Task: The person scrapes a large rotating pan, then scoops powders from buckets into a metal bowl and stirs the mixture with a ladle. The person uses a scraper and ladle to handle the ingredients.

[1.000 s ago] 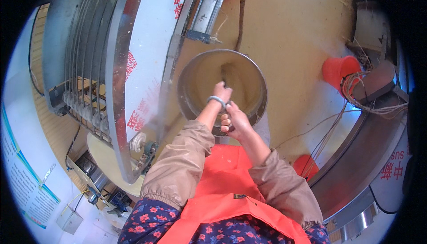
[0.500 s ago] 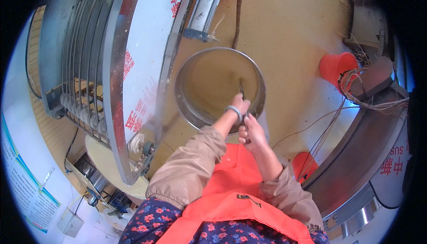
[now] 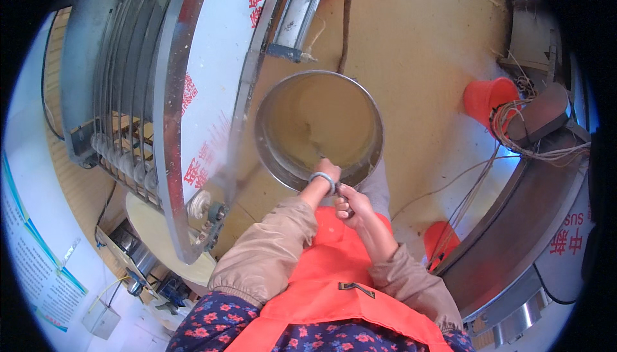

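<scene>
A large round metal pot stands before me, with a thick tan liquid inside. My left hand, a grey bangle on its wrist, is over the pot's near rim and closed round a long thin stirring tool. The tool's far end dips into the liquid, so I cannot tell its shape. Nearer my body, my right hand is closed round the tool's upper end, beside the left wrist. Most of the handle is hidden by my fingers.
A metal machine frame with rods and rollers rises at the left. On the right are a red bucket, tangled cables and a curved metal housing. A brown pole lies beyond the pot.
Both hands have moved left and back toward me with the stirring tool. Its dipped part has shifted from the pot's right side toward the middle left.
</scene>
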Available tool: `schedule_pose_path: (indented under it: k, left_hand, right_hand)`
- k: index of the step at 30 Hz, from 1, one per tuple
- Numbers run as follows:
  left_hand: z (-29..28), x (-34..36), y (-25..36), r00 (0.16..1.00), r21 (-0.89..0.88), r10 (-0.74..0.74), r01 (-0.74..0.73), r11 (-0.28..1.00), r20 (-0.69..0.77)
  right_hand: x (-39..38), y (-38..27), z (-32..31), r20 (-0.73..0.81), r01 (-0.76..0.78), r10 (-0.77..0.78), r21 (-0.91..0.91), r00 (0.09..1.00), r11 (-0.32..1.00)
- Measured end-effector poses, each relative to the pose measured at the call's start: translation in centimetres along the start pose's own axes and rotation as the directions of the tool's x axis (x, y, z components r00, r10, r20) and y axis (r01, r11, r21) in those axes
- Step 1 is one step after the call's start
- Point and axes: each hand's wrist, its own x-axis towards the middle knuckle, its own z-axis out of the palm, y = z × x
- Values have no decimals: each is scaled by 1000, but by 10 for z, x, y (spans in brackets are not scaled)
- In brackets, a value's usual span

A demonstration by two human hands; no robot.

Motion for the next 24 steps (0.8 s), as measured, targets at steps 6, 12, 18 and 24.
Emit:
schedule_pose_path:
  k: [6, 12, 18, 24]
  left_hand:
    - [4, 37, 46, 947, -307, 315, -321, 896, -72]
    - [-56, 44, 14, 924, -248, 216, -301, 921, -317]
    - [-21, -1, -17, 984, -6, -25, 25, 1000, -175]
    - [19, 0, 45, 976, -60, 157, -150, 987, 151]
  right_hand:
    - [-19, -28, 23, -26, 266, -273, -166, 962, 950]
    - [31, -25, 44, 144, 105, -77, -199, 987, 974]
    - [13, 11, 3, 151, -113, 115, -20, 982, 993]
    - [-40, -15, 9, -166, 153, -125, 168, 978, 974]
